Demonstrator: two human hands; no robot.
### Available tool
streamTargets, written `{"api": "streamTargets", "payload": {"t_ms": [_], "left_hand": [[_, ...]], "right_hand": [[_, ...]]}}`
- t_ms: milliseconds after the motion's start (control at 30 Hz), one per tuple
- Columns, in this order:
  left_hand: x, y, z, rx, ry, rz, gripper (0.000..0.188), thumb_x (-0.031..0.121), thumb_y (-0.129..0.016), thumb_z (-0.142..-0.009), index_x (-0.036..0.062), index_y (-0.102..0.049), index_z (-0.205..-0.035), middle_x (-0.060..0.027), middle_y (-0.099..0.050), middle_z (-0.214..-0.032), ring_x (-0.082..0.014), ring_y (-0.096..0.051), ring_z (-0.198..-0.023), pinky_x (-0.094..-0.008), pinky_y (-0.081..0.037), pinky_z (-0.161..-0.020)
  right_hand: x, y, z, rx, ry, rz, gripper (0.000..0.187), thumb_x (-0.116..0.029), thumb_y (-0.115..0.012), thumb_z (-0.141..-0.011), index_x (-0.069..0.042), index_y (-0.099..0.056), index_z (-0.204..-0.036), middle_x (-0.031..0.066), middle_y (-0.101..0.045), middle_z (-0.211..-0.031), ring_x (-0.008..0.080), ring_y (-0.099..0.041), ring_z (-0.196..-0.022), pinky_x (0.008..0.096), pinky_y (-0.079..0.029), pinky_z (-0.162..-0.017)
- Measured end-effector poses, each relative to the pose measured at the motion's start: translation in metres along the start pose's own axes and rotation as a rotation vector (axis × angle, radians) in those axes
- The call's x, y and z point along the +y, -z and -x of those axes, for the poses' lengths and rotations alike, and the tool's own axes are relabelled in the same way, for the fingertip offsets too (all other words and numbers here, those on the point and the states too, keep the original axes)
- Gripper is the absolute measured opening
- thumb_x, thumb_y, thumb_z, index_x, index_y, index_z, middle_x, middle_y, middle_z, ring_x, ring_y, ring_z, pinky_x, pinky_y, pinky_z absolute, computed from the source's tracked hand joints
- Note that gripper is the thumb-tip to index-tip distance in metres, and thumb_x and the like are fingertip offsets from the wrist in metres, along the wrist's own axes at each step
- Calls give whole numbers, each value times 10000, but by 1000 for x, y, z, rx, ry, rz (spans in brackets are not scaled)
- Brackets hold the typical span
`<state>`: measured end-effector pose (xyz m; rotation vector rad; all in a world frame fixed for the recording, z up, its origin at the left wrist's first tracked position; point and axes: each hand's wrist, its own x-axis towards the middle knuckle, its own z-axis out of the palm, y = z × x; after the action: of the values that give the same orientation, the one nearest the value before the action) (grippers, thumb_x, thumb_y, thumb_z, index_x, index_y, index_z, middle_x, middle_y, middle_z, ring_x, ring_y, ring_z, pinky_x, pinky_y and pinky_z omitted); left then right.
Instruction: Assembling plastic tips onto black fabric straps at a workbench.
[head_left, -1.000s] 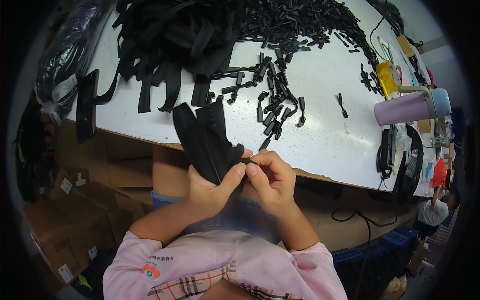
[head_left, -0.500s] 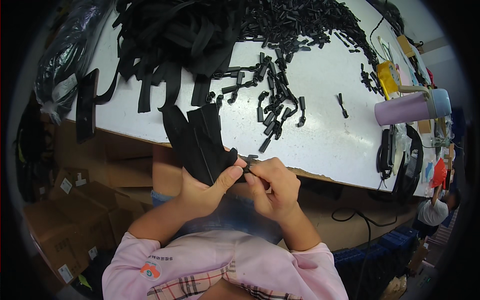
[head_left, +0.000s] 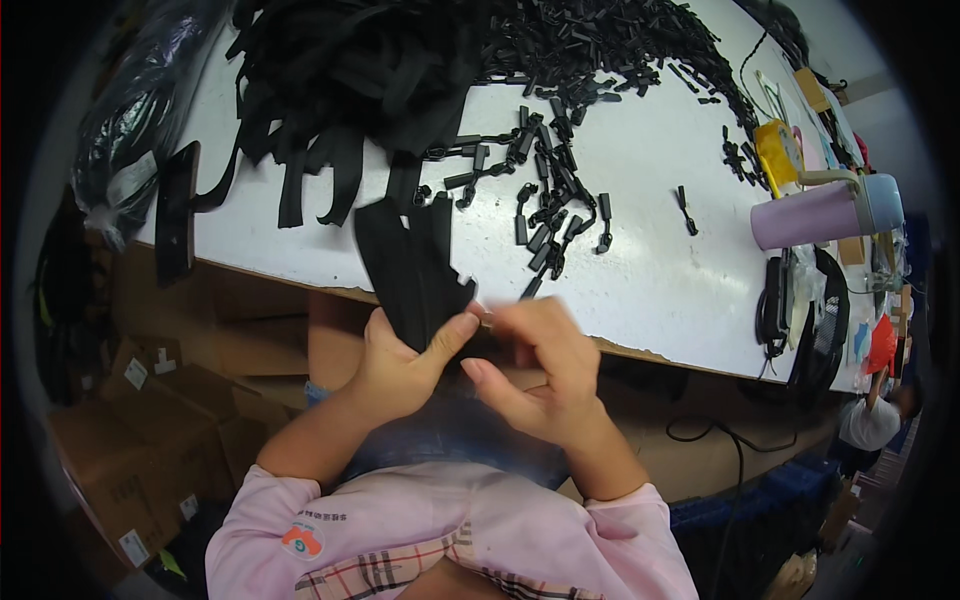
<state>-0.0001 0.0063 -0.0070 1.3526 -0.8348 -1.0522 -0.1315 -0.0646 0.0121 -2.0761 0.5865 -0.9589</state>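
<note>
A folded black zipper (head_left: 415, 270) is gripped in my left hand (head_left: 400, 365), whose thumb presses on it near its right end. Its tape ends point up over the table's front edge. Just right of it, my right hand (head_left: 545, 370) has its thumb apart from its motion-blurred fingers, and I see nothing held in it. A small shiny piece (head_left: 487, 320) shows between the two hands, too small to name. Black zipper sliders with long pulls (head_left: 545, 190) lie loosely strung out on the white table beyond my hands.
A heap of black zipper tapes (head_left: 350, 70) covers the table's far left, beside a bigger pile of sliders (head_left: 600, 45). A phone (head_left: 177, 215) lies at the left edge. On the right are a purple bottle (head_left: 805, 217) and a yellow tape roll (head_left: 778, 152). Cartons (head_left: 130, 450) stand below left.
My right hand has come off the zipper's end, thumb and fingers parting. My left hand has turned the zipper slightly, its tape ends shifting right. The slider seen between my fingers is no longer plain.
</note>
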Motion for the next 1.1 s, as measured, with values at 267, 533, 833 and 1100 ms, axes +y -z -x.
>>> {"api": "streamTargets", "payload": {"t_ms": [267,533,833,1100], "left_hand": [[-12,-2,1,-234,16,54,224,91,-608,-738,-3,-544,-932,-52,-592,-794,-93,-545,-717,-243,-447,-635],[-6,3,-1,-269,9,102,266,166,-650,-721,23,-542,-918,18,-523,-734,-60,-487,-671,-187,-399,-603],[1,0,2,-267,76,289,200,54,-620,-729,12,-517,-896,-4,-512,-778,-37,-479,-640,-173,-404,-527],[1,-12,4,-260,79,176,209,93,-644,-717,19,-542,-884,-3,-514,-755,-61,-476,-655,-194,-404,-600]], "right_hand": [[4,2,-14,105,203,117,416,-59,-696,-565,-40,-578,-963,73,-510,-789,155,-441,-571,225,-381,-433],[10,-1,1,124,-107,-320,149,23,-632,-651,-21,-560,-774,61,-503,-784,99,-456,-612,199,-372,-459],[13,8,13,40,-642,-1073,112,29,-579,-714,48,-480,-764,50,-508,-621,54,-455,-475,161,-375,-450],[14,15,12,-131,-460,-638,132,-6,-582,-680,-32,-460,-635,-62,-424,-540,-24,-340,-479,129,-288,-433]]}}
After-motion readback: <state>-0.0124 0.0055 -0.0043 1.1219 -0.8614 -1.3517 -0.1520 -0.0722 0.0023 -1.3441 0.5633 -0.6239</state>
